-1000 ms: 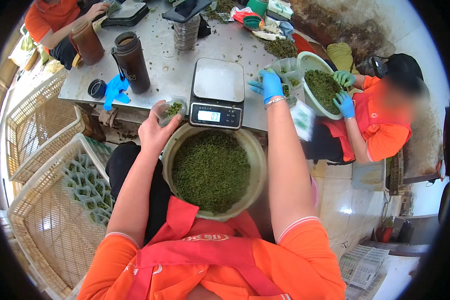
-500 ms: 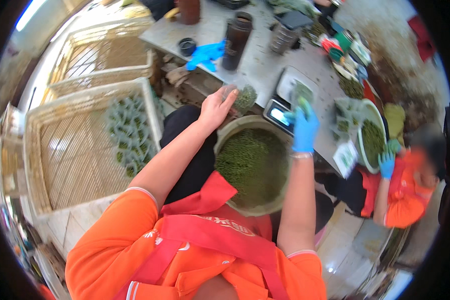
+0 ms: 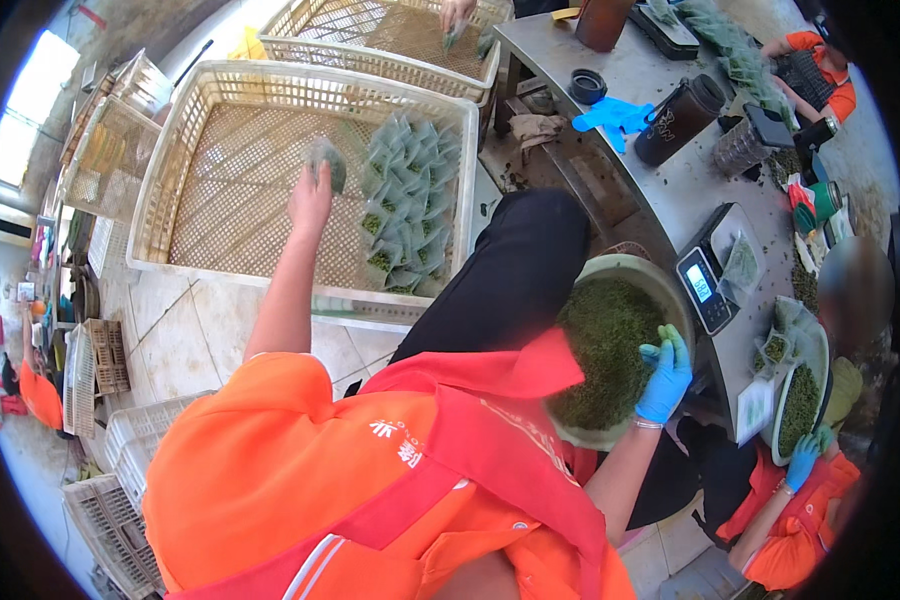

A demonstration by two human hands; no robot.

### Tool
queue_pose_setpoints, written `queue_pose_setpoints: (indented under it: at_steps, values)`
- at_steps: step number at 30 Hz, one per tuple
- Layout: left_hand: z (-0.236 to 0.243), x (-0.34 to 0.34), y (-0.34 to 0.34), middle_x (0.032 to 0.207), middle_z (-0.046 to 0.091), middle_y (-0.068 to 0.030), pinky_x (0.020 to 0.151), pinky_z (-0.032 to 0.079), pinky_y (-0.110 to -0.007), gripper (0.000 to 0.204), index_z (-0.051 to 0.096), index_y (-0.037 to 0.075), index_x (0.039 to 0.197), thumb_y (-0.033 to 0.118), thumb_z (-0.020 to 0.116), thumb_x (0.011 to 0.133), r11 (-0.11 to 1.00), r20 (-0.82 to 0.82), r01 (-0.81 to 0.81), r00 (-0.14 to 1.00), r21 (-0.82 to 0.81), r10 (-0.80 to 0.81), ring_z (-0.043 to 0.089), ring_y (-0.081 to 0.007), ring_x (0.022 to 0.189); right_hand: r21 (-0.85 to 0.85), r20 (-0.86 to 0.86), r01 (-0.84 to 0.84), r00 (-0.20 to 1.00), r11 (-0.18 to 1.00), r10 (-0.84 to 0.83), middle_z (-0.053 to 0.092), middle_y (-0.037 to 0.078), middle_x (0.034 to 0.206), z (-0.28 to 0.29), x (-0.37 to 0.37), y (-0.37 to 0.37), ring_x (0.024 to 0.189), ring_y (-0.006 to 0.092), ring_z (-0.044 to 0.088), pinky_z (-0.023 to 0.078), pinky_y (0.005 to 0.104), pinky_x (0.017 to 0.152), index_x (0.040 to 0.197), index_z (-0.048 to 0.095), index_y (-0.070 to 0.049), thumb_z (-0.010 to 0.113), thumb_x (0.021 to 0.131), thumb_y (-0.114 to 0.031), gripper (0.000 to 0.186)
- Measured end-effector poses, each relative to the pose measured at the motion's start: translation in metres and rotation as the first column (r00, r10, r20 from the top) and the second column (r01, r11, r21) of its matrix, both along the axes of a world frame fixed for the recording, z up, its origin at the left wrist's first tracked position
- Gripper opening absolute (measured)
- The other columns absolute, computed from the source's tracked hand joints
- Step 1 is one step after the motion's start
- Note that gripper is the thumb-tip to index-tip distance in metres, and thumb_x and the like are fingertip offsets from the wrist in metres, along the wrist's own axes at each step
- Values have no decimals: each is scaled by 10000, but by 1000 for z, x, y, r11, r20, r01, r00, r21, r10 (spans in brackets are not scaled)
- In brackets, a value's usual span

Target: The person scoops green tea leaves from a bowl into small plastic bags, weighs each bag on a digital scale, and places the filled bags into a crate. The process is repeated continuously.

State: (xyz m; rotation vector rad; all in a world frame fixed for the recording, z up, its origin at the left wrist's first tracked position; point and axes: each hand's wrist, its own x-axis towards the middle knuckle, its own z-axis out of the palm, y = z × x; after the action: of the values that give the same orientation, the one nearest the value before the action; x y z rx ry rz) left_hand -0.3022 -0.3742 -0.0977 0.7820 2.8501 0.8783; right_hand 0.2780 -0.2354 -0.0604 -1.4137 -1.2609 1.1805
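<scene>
My left hand (image 3: pixel 310 205) is closed on the top of a small clear bag (image 3: pixel 327 165) of green leaves, held over a large cream plastic crate (image 3: pixel 220 268). Rows of similar filled bags (image 3: pixel 405 205) stand along that crate's right side. My right hand (image 3: pixel 667 378), in a blue glove with green fingertips, hovers at the right rim of a round basin (image 3: pixel 676 296); its fingers are loosely curled and apart, with nothing seen between them. Loose green leaves (image 3: pixel 610 340) fill the basin. On the table's edge a digital scale (image 3: pixel 705 290) carries another small bag (image 3: pixel 740 268).
A metal table (image 3: pixel 570 60) bears a dark flask (image 3: pixel 678 120), a blue glove (image 3: pixel 613 119) and a clear jar (image 3: pixel 745 150). Another crate (image 3: pixel 370 50) adjoins mine, with a person's hand (image 3: pixel 457 12) in it. Right, a co-worker's gloved hand (image 3: pixel 802 460) touches a leaf-filled basin (image 3: pixel 822 370).
My left hand has swung left with the bag, from beside the table to above the crate. My right hand has drawn back from the scale to the basin. The view has turned left.
</scene>
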Motion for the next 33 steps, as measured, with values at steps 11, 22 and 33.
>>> queue_pose_setpoints:
  at_steps: [11,22,33]
  values:
    - [-72,37,21,1346,401,-256,1007,341,-433,916,288,-1,1379,632,530,762,966,241,178,962,-186,-131,429,-381,1222,2,601,-224,779,975,178,631,184,1077,-53,11,-18,885,291,640,492,364,782,1212,545,-19,631,819,-184,435]
    - [78,237,128,976,631,-106,827,461,-336,197,620,63,992,69,602,796,355,-265,837,485,417,-833,594,-264,940,-331,669,-163,654,930,352,649,165,858,-78,-9,-31,778,325,622,493,402,719,970,617,-53,680,753,-246,297]
    - [13,397,143,870,671,-99,651,510,-387,367,588,136,1081,343,651,784,-177,145,977,-194,121,-970,645,-286,753,15,327,-90,941,996,81,638,97,965,-10,12,-33,766,182,630,499,298,735,1006,628,-30,656,773,-104,246]
